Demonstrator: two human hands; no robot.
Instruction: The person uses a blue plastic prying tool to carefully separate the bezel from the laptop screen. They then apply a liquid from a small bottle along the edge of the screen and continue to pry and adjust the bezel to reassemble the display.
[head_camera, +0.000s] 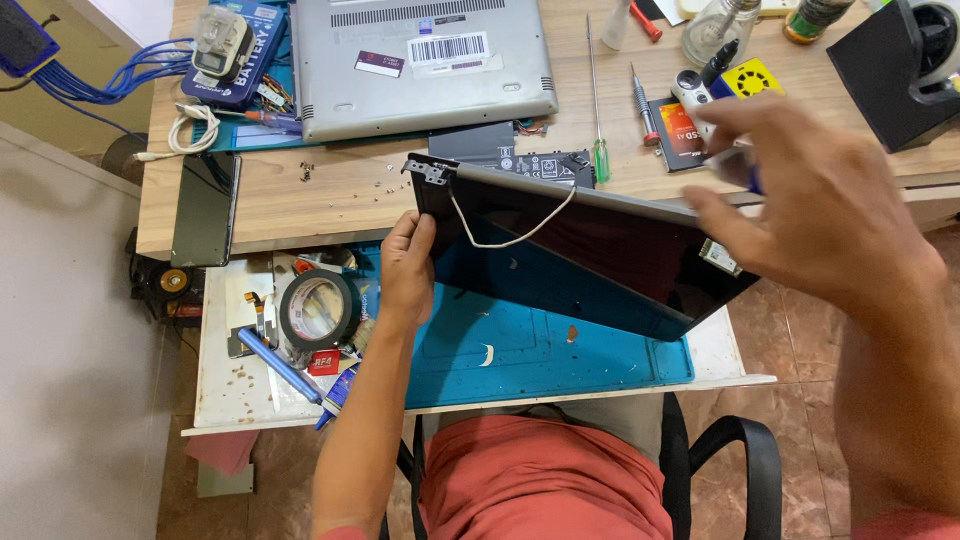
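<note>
A detached laptop screen panel with a dark glossy face and a metal hinge at its upper left corner is tilted above the blue work mat. A thin white cable hangs loose across it. My left hand grips the panel's left edge. My right hand, blurred and close to the camera, hovers over the panel's right end with fingers spread, and seems to pinch a small dark blue object I cannot make out.
A grey laptop base lies upside down on the wooden table, with a black battery in front of it. Screwdrivers, a black tape roll, a phone, blue cables and small screws lie around.
</note>
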